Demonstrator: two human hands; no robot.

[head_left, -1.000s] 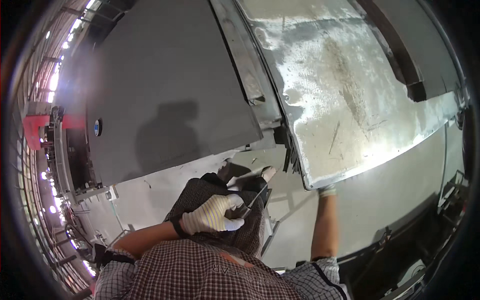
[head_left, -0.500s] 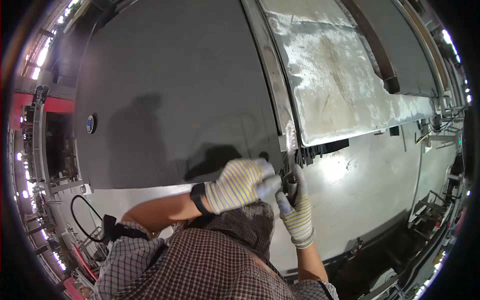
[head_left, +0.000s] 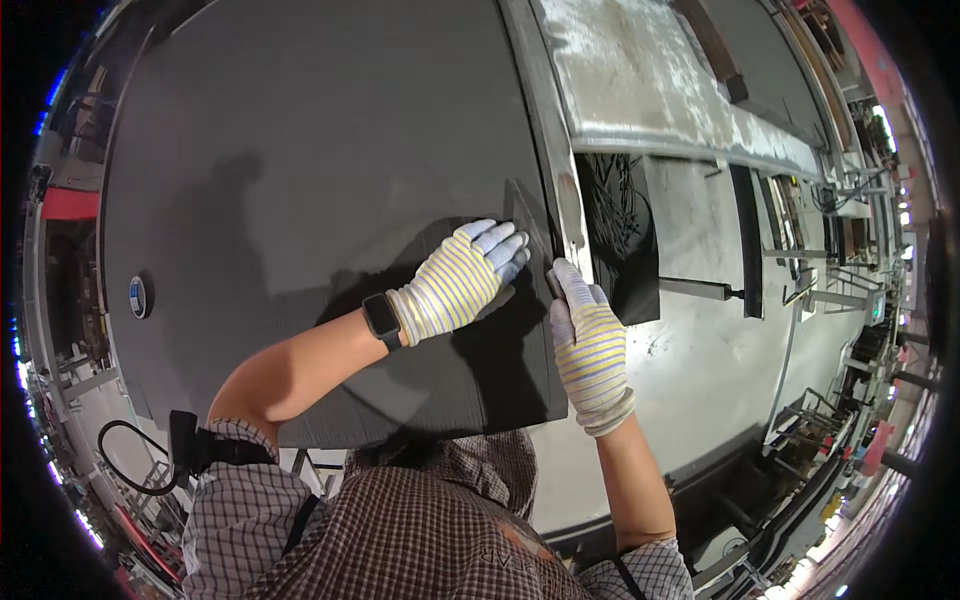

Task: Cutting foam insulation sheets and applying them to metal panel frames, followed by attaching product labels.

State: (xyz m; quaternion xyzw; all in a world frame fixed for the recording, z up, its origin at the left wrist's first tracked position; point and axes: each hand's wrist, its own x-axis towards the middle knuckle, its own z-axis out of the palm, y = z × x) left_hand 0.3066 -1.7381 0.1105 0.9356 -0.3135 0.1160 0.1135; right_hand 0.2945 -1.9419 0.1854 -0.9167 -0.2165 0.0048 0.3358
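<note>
A large dark grey sheet (head_left: 330, 150) covers the table in front of me, its near edge close to my body. On it rests my left hand (head_left: 455, 280), in a white glove with yellow and blue stripes, palm down with the fingers stretched out. My right hand (head_left: 590, 355), gloved alike, is at the sheet's right edge. Its fingers are closed round the dark handle of what looks like a knife (head_left: 555, 283), the thin blade pointing away and to the left over the sheet. The blade's exact contact with the sheet is hard to make out.
A long metal rail (head_left: 567, 190) runs along the sheet's right side. Beyond it are a worn metal plate (head_left: 640, 75) and a heap of thin black strips (head_left: 612, 205). A small round blue and white item (head_left: 138, 297) lies near the sheet's left edge.
Both hands have moved away from my body. My left hand has come off from beside the knife and flattened onto the sheet. The knife has tilted leftward; the sheet's near edge appears closer.
</note>
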